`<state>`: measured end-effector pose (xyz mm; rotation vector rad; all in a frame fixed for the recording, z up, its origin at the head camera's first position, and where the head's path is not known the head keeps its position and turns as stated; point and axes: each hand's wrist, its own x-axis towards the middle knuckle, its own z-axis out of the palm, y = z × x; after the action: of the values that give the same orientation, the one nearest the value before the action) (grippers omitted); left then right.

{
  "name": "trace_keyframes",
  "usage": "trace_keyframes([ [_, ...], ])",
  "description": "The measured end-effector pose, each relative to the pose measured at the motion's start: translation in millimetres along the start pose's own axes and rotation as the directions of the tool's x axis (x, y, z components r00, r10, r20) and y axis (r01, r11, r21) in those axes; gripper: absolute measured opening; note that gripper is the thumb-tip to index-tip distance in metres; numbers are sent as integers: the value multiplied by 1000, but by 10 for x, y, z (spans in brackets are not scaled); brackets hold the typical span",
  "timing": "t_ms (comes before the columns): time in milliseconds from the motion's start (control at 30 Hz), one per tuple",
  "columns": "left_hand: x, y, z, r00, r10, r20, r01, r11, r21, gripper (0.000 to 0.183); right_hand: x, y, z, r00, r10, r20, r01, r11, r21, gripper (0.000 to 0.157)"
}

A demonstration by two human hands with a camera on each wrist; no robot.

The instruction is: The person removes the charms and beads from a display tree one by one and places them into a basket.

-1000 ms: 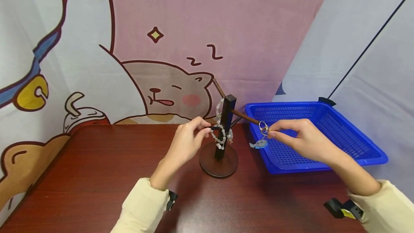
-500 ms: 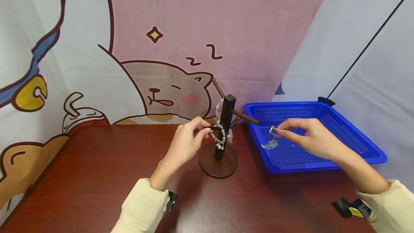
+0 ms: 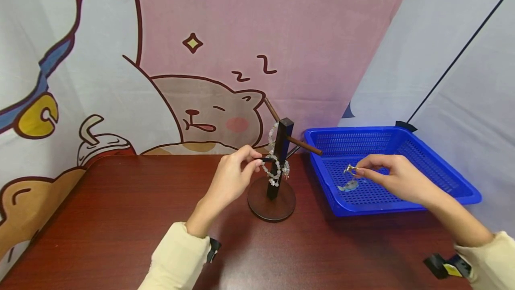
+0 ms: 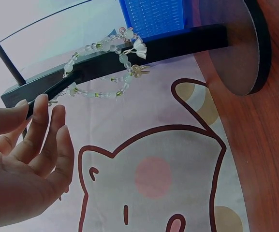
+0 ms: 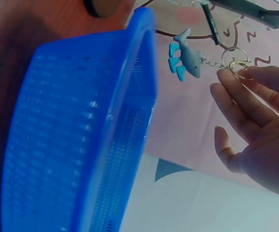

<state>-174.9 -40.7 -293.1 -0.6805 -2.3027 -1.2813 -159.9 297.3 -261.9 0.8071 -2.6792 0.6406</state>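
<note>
Right hand [image 3: 390,174]: pinched almost together, thumb to fingertip, with hold of the key ring; drawn off to the right and slightly lower since a second ago.
Key ring [image 3: 351,169]: right at the fingertips, gold-coloured; a second ago at the brown peg's tip, now well clear of it.
Whale-like charm [image 3: 349,186]: dangling just below the right fingertips in the head view, grey with blue fins, carried along with the ring and now seen against the basket's floor.
Brown peg [image 3: 307,146]: out to the left of the right hand, pointing toward it; bare at the tip now.
Blue basket [image 3: 398,207]: behind and around the right hand in the head view; unmoved.
Left hand [image 3: 233,171]: closed in a pinch on the dark peg [image 4: 57,89]; no shift at all from the earlier frames.
Beaded bracelet [image 3: 274,182]: hanging just beyond the left fingertips; same place as before.
Stand [image 3: 272,207]: just right of the left hand, upright, steady.
Table [image 3: 141,218]: spread below both hands, reddish-brown.
</note>
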Motion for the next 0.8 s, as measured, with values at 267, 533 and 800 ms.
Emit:
trace_keyframes([
  [267, -3, -2, 1, 1000, 0, -1, 0, 1000, 1, 8, -130, 128, 88, 1000, 1, 14, -1, 1000, 6, 17],
  [533, -4, -9, 7, 1000, -3, 0, 3, 1000, -5, 7, -230, 226, 221, 999, 28, 45, -30, 999, 45, 17],
  [800, 3, -23, 15, 1000, -5, 4, 5, 1000, -17, 7, -284, 287, 350, 995, 59, 81, -67, 993, 99, 14],
])
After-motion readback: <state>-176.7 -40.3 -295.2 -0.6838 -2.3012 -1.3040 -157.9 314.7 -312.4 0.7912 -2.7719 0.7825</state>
